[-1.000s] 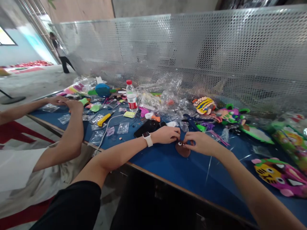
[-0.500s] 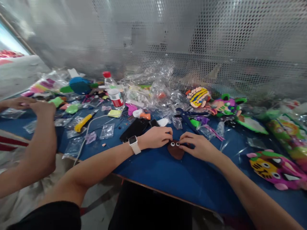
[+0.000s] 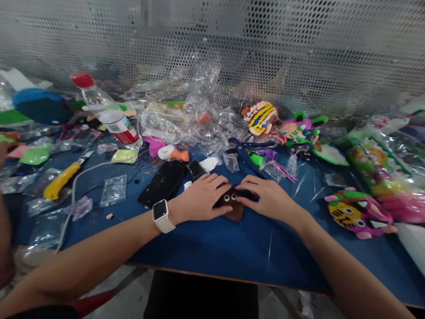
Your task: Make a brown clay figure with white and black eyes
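A flat brown clay face [image 3: 235, 212] with two white-and-black eyes lies on the blue tabletop in front of me. My left hand [image 3: 207, 197], a white-strapped watch on its wrist, curls around the face's left edge, thumb low beside the left eye and fingers at the top. From the other side my right hand [image 3: 260, 195] grips the upper right edge, its fingertips close to the right eye. Part of the face's upper rim is hidden behind the fingers. A black phone [image 3: 162, 184] lies left of my left hand, and dark-handled pliers [image 3: 247, 155] are just beyond the hands.
At the left are a yellow utility knife [image 3: 63, 180], its blade exposed, a white cable [image 3: 73, 195] and a red-capped bottle [image 3: 116, 122]. Crumpled plastic bags [image 3: 186, 110] line the perforated metal wall. A colourful clay mask [image 3: 360, 212] lies right. Another person's arm shows at the left edge.
My view has shifted, so things on the table appear further left. My left hand has opened wider around the face, its thumb now down beside the left eye. The right hand remains at the right edge.
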{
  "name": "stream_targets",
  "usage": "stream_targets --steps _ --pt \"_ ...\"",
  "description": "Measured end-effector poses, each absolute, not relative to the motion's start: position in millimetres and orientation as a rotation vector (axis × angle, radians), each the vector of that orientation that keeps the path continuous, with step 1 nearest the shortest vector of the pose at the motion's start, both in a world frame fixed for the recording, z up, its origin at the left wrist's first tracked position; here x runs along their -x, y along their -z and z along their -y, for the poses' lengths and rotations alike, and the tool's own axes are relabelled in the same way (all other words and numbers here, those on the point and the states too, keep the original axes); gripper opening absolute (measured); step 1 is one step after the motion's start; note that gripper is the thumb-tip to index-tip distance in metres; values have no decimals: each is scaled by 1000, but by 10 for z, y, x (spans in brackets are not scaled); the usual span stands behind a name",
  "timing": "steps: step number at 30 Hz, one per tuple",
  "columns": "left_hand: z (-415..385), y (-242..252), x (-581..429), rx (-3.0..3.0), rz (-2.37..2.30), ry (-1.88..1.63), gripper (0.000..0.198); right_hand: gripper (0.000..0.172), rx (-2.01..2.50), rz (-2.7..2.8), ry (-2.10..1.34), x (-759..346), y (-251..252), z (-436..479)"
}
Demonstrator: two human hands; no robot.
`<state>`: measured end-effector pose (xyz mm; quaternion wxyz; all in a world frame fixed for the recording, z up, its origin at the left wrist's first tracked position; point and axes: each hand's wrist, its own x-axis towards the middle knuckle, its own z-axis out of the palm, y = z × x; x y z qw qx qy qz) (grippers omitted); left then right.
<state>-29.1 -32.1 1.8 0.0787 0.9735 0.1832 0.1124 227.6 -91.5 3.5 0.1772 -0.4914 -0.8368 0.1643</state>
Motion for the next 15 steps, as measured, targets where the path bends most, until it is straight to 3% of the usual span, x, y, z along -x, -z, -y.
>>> stream_targets --steps 3,10,15 --pt "371 -15 278 -2898 -577 -301 59 27 1474 2395 -474 -2250 -48 945" --pt "355 -22 253 -2583 -662 -362 39 18 1505 2143 -727 -2172 -53 924" --pt "379 -30 249 -2518 -707 -388 36 27 1567 1943 -942 -2101 -77 938"
